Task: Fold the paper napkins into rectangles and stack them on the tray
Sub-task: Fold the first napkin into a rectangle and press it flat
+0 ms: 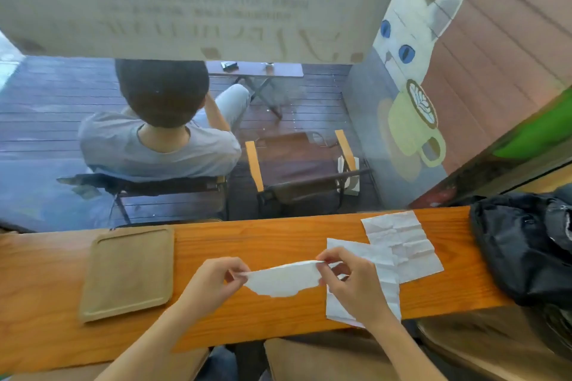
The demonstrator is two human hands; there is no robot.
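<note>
Both hands up over the wooden counter (pixel 278 235), one napkin between them: left hand (pixel 213 281) pinches the left end of the held napkin (pixel 283 278), right hand (pixel 346 278) pinches its right top edge, fingers closed on the paper on both sides. Napkin is lifted off the counter, folded over on itself with a sagging, uneven lower edge, not a clean rectangle. Two more napkins flat on the counter to the right: a creased unfolded napkin (pixel 383 257) lies partly under the right hand and overhangs the near counter edge, and a second unfolded napkin (pixel 402 241) sits further back, its near-left part overlapped by the first one. Tray (pixel 130 272) (tan, rounded corners) is left of the hands, nothing on it, apart from all napkins. Black bag (pixel 523 244) at the far right end of the counter. Past the glass: a seated person (pixel 158 133) seen from behind, wooden chairs, dark decking. Window sign (pixel 192 3) carries printed text seen from the back, mirrored and blurred, unreadable. Cat-with-latte-cup painting (pixel 411 65) on the right wall, no lettering legible on it
</note>
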